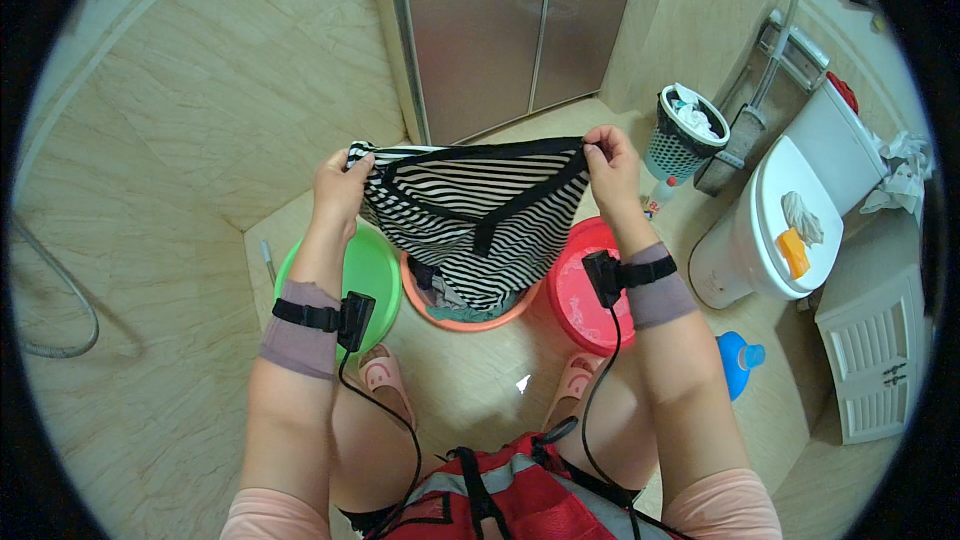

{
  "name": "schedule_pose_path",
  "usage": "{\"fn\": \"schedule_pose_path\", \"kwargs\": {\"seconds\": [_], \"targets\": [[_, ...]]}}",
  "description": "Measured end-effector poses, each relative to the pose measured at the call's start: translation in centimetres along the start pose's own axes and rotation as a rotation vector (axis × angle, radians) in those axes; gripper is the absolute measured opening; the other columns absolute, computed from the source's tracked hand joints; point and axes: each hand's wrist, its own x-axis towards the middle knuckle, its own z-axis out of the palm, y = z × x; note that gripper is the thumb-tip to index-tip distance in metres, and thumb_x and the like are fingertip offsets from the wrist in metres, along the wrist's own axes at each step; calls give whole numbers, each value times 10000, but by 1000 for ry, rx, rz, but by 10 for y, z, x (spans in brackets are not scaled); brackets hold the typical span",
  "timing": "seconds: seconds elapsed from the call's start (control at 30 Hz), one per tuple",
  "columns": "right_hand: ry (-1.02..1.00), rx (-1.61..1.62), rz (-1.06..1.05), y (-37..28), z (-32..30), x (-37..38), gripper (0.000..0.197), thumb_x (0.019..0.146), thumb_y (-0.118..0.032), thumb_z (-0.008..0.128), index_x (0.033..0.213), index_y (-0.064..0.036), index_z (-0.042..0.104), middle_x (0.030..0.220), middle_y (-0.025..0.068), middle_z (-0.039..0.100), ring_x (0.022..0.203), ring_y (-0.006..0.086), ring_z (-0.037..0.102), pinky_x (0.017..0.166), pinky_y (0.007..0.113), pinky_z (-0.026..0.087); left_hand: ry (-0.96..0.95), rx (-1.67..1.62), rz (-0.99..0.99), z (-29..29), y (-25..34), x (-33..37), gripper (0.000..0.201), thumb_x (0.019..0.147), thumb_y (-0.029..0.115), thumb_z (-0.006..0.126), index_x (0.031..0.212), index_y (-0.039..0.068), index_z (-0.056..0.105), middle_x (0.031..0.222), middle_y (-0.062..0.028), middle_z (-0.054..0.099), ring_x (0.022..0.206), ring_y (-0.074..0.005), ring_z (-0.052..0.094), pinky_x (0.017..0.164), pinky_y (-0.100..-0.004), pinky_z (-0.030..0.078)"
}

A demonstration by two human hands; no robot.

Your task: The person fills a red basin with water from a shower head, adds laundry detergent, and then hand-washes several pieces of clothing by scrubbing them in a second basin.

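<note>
Black-and-white garment point(470, 185): striped, stretched between both hands — hanging over the orange basin point(462, 327), where I see more clothes point(447, 295).
Left hand point(338, 188): grip clamped on one corner of it, thumb and fingers together.
Right hand point(614, 168): grip pinched on the opposite corner.
Floor point(485, 385): green basin point(372, 275) just beside the orange one; pink slippers point(382, 375) nearby.

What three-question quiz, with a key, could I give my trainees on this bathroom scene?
1. Multiple choice: What do the left hand and right hand hold up between them?
A) A plain red towel
B) A black-and-white striped fabric
C) A blue bottle

2. True or false: The green basin stands to the left of the orange basin.

3. Fill in: On the toilet lid, beside a pale cloth, lies an item coloured ____.

Key: 1. B; 2. true; 3. orange.
</note>
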Motion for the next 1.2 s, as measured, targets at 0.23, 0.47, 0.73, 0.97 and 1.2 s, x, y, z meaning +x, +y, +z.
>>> {"fn": "schedule_pose_path", "kwargs": {"seconds": [0.23, 0.47, 0.73, 0.97, 1.2], "targets": [[188, -170, -18, 9, -15, 5, 181, 849, -15, 551, 1020, -33, 609, 810, 13, 573, 727, 97, 511, 675, 237, 433, -125, 138, 260, 16, 3, -12, 285, 876, 61, 548, 1159, 63, 507, 941, -54, 566, 852, -145, 510, 777, -278, 428], [261, -62, 85, 13, -30, 9, 137, 847, -50, 562, 939, -31, 661, 827, 43, 640, 752, 115, 557, 699, 254, 451, -401, 632, 434, 6, 7, -25, 404, 735, 180, 720, 1118, 100, 620, 1011, -143, 576, 947, -270, 557, 831, -334, 437], [129, -68, 99, 20, -32, 9, 127, 839, -44, 555, 911, -22, 657, 801, 34, 632, 737, 112, 556, 690, 254, 452, -237, 362, 169, 4, 1, -10, 186, 831, 164, 612, 937, 20, 663, 780, -78, 658, 716, -179, 602, 670, -285, 465], [-364, -143, 101, 4, -13, -9, 95, 861, -58, 536, 906, -23, 612, 775, 17, 607, 719, 103, 543, 674, 251, 458, -111, -160, 51, 6, 8, -7, 217, 931, 177, 521, 973, 0, 638, 841, -9, 647, 711, -90, 570, 651, -236, 458], [-595, -12, 302, -9, -10, -14, 88, 894, -50, 513, 956, -39, 574, 802, -37, 557, 724, 55, 503, 673, 213, 434, -55, -359, -11, 13, 15, -7, 192, 932, 178, 481, 988, 37, 597, 809, -9, 598, 730, -107, 567, 653, -257, 462]]}}
